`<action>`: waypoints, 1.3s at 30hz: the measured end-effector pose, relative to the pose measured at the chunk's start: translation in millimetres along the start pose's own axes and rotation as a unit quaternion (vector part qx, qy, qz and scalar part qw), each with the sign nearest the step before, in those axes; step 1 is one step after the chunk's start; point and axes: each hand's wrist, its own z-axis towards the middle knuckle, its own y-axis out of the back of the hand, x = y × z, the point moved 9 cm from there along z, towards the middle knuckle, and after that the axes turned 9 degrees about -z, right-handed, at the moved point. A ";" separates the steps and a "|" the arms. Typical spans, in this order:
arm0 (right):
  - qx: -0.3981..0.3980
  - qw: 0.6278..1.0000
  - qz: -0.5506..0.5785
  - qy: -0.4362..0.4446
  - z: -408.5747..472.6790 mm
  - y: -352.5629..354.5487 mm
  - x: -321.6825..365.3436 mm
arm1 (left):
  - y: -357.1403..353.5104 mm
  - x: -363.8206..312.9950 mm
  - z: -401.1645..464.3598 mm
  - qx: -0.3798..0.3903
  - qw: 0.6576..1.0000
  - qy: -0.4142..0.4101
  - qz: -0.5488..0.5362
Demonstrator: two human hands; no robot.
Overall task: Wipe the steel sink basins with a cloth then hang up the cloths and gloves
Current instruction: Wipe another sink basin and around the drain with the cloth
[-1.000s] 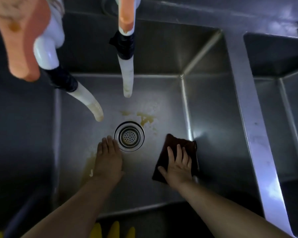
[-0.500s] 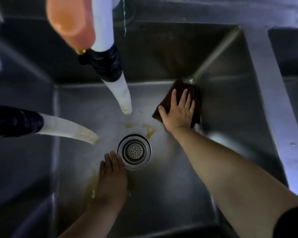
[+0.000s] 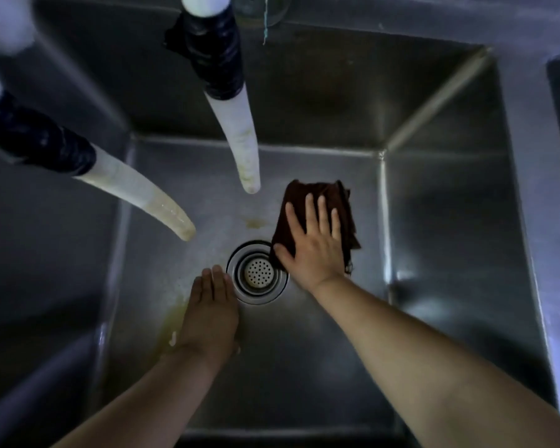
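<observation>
the right hand [image 3: 314, 245] is pressing spread, straight fingers [image 3: 310, 208] on the brown cloth [image 3: 340, 202] at the drain's [image 3: 257, 272] two o'clock, while the left hand [image 3: 211, 313] is resting flat, fingers together, at its seven o'clock.

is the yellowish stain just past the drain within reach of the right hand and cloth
Probably yes: the right hand presses the cloth flat just right of the stain, with bare steel between.
</observation>
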 end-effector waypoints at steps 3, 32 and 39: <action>0.006 1.000 0.013 0.007 -46.6 -7.9 7.6 | 2.3 -0.9 -2.6 -0.003 1.000 0.007 -0.007; -0.054 0.984 -0.028 0.168 76.8 22.9 100.6 | -3.2 5.2 2.5 -0.025 0.999 0.000 -0.048; -0.047 0.996 -0.023 -0.072 61.9 12.9 -71.3 | -3.1 5.6 1.5 -0.028 0.998 0.006 -0.059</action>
